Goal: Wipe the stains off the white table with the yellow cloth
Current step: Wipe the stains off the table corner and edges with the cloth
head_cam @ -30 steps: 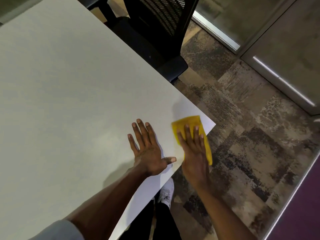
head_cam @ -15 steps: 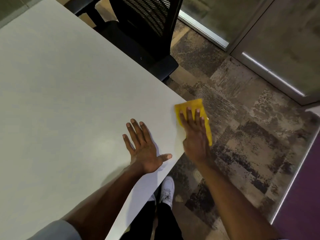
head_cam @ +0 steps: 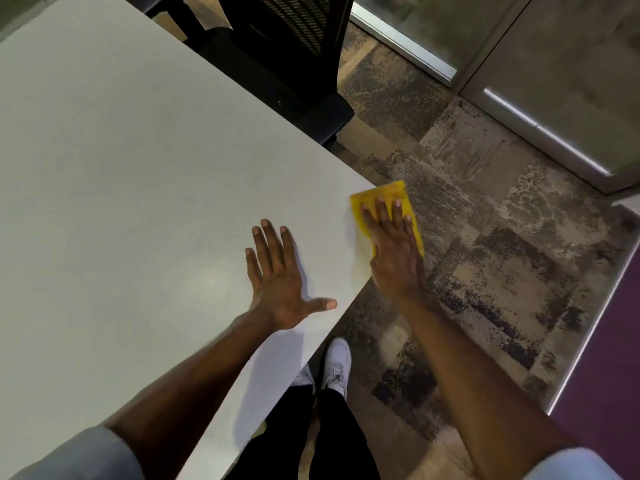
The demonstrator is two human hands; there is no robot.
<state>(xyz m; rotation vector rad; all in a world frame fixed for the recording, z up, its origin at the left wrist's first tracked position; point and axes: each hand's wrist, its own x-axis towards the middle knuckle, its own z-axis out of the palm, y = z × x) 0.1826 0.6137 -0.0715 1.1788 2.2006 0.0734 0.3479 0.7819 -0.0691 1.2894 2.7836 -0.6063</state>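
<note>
Right hand [head_cam: 393, 251] is pressing flat, fingers extended, on the yellow cloth [head_cam: 382, 197] at the right corner of the white desk [head_cam: 138, 174], cloth overhanging the edge. Left hand [head_cam: 280, 278] is lying open, palm down, holding nothing.

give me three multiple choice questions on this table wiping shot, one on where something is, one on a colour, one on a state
1. Where is the yellow cloth?
A. at the white table corner, partly overhanging
B. on the floor
C. mid-table

2. What colour are the shoes?
A. black
B. red
C. white

3. How is the left hand?
A. clenched in a fist
B. flat on the table, fingers spread
C. holding the chair

Answers: 1 A, the right hand presses it at the corner, past the edge. 2 C, white beneath the table edge. 3 B, the open palm lies on the surface.
</note>
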